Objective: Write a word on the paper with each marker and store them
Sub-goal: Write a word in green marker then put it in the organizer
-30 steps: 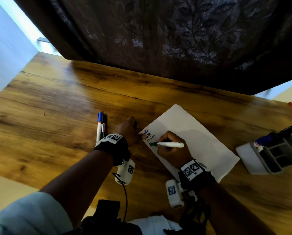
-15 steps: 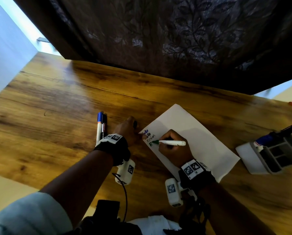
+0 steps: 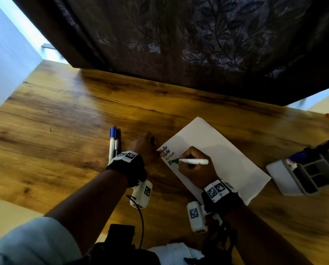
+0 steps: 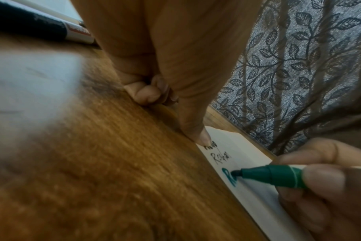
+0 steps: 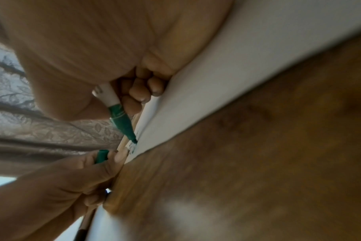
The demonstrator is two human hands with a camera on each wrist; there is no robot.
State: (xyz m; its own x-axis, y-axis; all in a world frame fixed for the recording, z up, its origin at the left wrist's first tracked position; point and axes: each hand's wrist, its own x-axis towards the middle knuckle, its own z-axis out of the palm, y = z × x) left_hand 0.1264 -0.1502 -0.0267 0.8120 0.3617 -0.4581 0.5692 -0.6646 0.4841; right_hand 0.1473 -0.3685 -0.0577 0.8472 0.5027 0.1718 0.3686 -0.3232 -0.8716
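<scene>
Right now my right hand (image 3: 196, 169) pinches the green marker (image 3: 193, 161), tip on the paper (image 3: 217, 150) at its 9 o'clock corner, while my left hand (image 3: 145, 148), curled round the green cap (image 5: 102, 156), pins that corner against sliding.

paper (image 3: 223, 150) lies on the desk (image 3: 64, 121); two markers (image 3: 114, 144) at its nine o'clock, organizer (image 3: 309, 173) at three o'clock, curtain (image 3: 179, 44) at twelve.
</scene>
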